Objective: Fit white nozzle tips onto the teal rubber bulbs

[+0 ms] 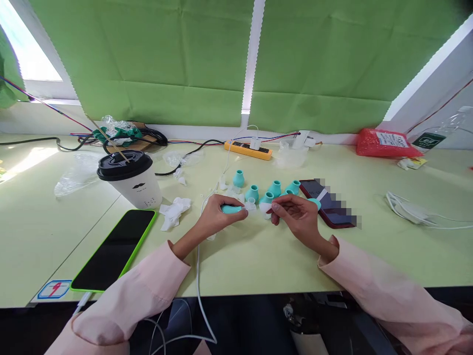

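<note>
My left hand (219, 214) is closed around a teal rubbery piece (231, 209), mostly hidden by the fingers. My right hand (295, 214) pinches a small translucent white piece (264, 209) between thumb and fingertips. The two hands are apart, with a gap between them over the table. Just beyond them stand several teal bulb-shaped pieces with open necks, among them one at the back (238, 178) and another in the middle (252, 193). A small clear plastic part (251, 203) lies near my left fingertips.
A lidded paper cup (138, 190) and a green-cased phone (114, 249) are on the left. A dark phone (327, 207) lies beyond my right hand. White cable (198, 276) runs past my left wrist. Behind are a yellow power strip (248, 150) and red package (384, 143); a mask (410, 209) is right.
</note>
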Available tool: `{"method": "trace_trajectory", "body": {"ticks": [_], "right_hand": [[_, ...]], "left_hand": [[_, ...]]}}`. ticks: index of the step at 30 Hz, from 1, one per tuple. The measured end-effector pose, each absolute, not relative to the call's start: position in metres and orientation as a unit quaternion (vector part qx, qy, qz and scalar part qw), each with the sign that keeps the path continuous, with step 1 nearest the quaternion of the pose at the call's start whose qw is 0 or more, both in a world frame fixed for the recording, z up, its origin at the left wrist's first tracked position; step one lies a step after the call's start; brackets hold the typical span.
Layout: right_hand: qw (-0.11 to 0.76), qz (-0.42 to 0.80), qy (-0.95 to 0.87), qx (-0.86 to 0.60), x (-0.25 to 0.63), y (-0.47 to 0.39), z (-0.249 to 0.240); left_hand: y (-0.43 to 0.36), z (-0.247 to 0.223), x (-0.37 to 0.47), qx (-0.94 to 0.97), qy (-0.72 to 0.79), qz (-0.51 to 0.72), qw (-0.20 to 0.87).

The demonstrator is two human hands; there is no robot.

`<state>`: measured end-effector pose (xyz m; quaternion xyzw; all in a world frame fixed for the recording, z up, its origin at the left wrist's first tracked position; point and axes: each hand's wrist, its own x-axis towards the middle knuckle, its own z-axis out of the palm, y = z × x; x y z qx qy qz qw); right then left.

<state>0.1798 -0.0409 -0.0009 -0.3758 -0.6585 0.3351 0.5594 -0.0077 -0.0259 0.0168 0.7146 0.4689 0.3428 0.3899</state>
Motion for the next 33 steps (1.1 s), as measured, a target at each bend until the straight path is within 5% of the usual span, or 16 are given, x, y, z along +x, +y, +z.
{"method": "trace_trajectory", "body": {"ticks": [10, 19, 33], "right_hand": [[0.511, 0.428, -0.662, -0.342, 0.1835, -0.0401, -0.0008], [0.468, 0.412, -0.704, -0.34, 0.187, -0.037, -0.0007], [0.423, 0.553, -0.633, -0.339, 0.1828, -0.0352, -0.0071]], "left_hand": [[-0.0252, 0.016, -0.0084, 0.682, 0.467, 0.322, 0.461], [-0.0233, 0.0165, -0.0117, 0.743, 0.408, 0.298, 0.439], [-0.0192, 0.0116, -0.0154, 0.785, 0.353, 0.291, 0.419]]}}
